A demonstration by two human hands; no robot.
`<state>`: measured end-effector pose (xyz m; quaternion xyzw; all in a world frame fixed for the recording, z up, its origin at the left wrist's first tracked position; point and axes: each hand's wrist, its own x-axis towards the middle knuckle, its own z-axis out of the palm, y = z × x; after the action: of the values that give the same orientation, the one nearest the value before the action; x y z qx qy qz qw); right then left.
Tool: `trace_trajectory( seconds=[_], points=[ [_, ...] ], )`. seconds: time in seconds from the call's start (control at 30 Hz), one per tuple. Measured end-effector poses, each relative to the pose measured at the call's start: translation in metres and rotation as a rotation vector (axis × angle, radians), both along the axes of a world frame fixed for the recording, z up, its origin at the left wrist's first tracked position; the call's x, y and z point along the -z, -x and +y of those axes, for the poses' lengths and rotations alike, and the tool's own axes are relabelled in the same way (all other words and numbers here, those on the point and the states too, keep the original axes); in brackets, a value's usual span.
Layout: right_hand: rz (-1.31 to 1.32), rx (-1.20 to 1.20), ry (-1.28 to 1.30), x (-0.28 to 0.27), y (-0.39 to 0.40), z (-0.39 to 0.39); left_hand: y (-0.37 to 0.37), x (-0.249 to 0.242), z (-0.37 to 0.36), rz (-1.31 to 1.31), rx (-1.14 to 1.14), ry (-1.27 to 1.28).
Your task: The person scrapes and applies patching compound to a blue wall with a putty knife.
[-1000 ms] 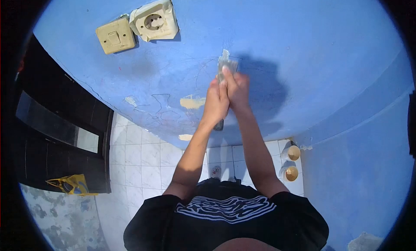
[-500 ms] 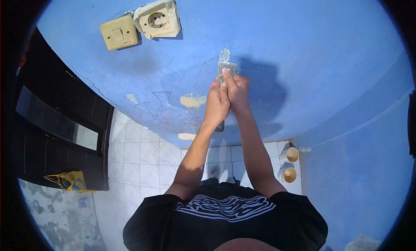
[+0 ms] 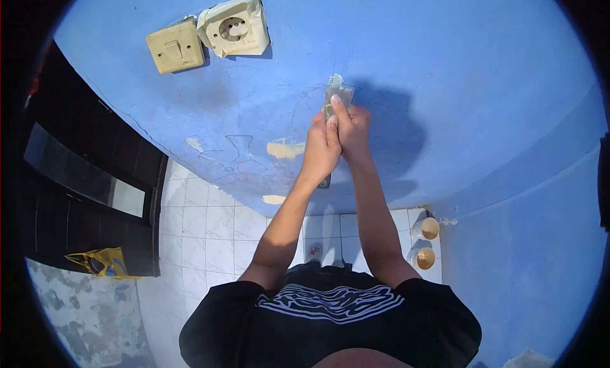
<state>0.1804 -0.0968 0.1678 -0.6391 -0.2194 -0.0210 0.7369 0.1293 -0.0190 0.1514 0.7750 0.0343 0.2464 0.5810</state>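
Note:
Both hands grip a metal scraper (image 3: pixel 339 93), its flat blade against the blue wall (image 3: pixel 457 69). My right hand (image 3: pixel 353 130) is wrapped round it from the right, thumb laid along the blade. Closed just beside and slightly lower is my left hand (image 3: pixel 323 146), its thumb pointing up. A dark end, probably the scraper's handle, shows below my left wrist; the hands hide the part between. Right above the blade is a small pale scraped patch (image 3: pixel 335 80). Two cream patches (image 3: pixel 285 149) lie lower left on the wall.
A light switch (image 3: pixel 175 47) and a loose-looking socket (image 3: pixel 235 29) are at upper left. Two cups (image 3: pixel 429 228) stand on the tiled floor (image 3: pixel 216 231) by the right-hand corner. Dark furniture (image 3: pixel 57 209) is at left, with a yellow bag (image 3: pixel 105 263) near it.
The scraper and both hands have shifted slightly right, and the blade has tilted. It now covers the lower part of the pale patch.

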Motion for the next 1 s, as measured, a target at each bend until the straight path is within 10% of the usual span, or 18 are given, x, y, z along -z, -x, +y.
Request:
trace_trajectory(
  seconds=[1.0],
  points=[
    [0.083,-0.077,-0.308,-0.008,-0.004,0.014,-0.001,-0.015,0.000,-0.128,0.049,0.013]
  ],
)
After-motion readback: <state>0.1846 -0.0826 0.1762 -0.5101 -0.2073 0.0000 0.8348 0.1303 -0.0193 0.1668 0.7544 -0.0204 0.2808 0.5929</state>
